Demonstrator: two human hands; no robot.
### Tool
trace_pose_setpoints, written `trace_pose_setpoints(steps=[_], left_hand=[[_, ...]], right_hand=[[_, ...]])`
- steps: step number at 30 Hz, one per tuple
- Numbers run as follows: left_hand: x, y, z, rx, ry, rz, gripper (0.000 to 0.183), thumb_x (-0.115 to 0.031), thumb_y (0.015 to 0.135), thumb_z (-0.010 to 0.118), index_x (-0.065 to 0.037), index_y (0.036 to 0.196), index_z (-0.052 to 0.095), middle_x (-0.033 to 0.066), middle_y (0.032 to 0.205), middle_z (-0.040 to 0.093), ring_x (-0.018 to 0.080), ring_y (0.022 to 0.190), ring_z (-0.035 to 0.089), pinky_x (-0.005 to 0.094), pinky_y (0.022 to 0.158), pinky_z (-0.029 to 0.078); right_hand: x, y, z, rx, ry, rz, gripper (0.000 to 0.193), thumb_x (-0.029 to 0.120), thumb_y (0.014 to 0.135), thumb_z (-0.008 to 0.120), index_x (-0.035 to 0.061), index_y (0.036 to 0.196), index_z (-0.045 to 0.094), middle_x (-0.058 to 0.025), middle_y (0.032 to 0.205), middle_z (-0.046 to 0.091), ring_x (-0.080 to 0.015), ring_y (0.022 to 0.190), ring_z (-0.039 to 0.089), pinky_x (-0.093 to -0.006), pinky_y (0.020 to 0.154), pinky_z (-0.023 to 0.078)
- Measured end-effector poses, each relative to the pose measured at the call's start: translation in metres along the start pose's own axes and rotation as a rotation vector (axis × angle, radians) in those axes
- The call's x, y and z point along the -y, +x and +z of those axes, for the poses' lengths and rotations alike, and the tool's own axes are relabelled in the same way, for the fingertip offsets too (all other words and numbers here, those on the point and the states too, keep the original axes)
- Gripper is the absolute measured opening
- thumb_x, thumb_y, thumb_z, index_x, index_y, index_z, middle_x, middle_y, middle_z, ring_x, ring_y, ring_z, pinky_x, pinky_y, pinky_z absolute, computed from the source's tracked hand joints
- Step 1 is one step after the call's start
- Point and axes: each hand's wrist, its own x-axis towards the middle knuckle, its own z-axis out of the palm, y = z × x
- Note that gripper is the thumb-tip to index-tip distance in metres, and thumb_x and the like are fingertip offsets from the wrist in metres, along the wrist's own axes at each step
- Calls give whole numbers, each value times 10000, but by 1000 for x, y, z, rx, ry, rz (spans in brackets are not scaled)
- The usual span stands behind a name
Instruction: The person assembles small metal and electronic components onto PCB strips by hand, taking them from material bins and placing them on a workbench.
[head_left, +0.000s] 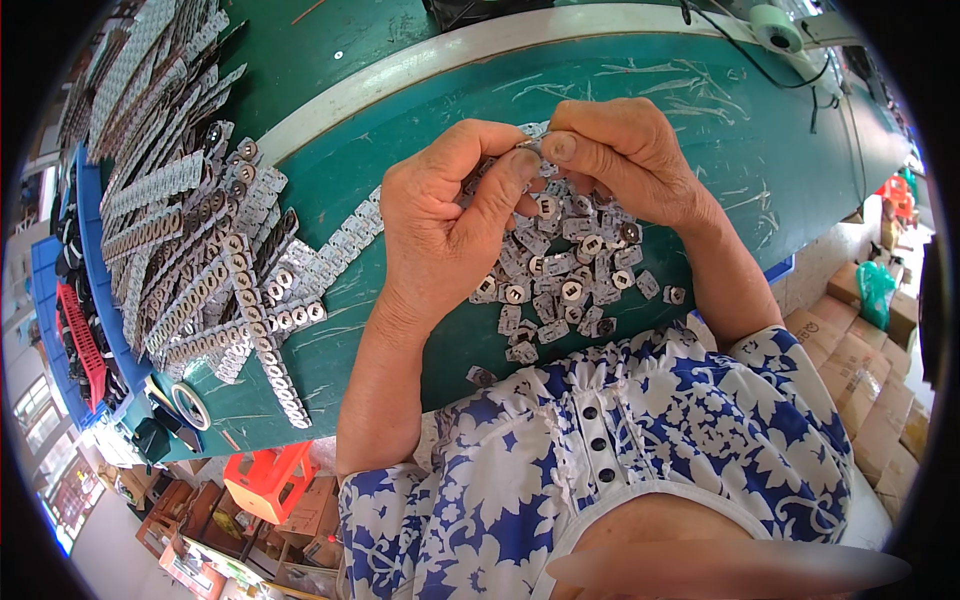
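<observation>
My left hand [455, 200] and my right hand [625, 160] meet above the green table, thumbs and forefingers pinched close together. Between the fingertips is the end of a silvery strip of small joined metal parts [352, 238]; its other end runs back under my left hand toward the left. Exactly how the fingers grip it is partly hidden. Below the hands lies a loose pile of small separate metal pieces [560, 265], many with round centres, some in pale gold or dark tones. A large heap of similar strips [180, 260] rests on the left side of the table.
Blue bins [100, 270] stand at the left edge, one holding a red basket [82, 345]. A tape roll [190, 406] lies at the table's near left corner. An orange stool [268, 480] is below. Cardboard boxes [850, 370] line the right. A pale rail [400, 65] crosses behind.
</observation>
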Motion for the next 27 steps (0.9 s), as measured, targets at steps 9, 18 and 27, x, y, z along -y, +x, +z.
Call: trace_pose_setpoints(steps=[9, 18, 27], left_hand=[[-4, 6, -9, 17, -400, -368, 198, -63, 1010, 609, 32, 1170, 679, 117, 997, 728, 139, 789, 703, 239, 637, 554], [-11, 0, -3, -121, 73, -180, 200, -21, 972, 654, 29, 1163, 681, 91, 959, 745, 133, 801, 726, 229, 645, 565], [7, 1, 8, -210, 475, 244, 92, 3, 944, 689, 3, 1035, 705, 57, 839, 720, 102, 715, 680, 227, 641, 538]], right_hand=[[-5, 3, 2, -80, 24, 57, 312, 234, 1050, 571, 24, 821, 603, 9, 637, 495, -51, 544, 450, -244, 485, 379], [-7, 3, 5, -131, 221, 176, 347, 247, 1058, 543, 36, 783, 560, 42, 619, 468, -23, 555, 415, -225, 482, 346], [-7, 4, 11, -122, 199, 201, 348, 236, 1045, 566, 32, 764, 586, 48, 600, 472, -12, 554, 413, -226, 480, 337]])
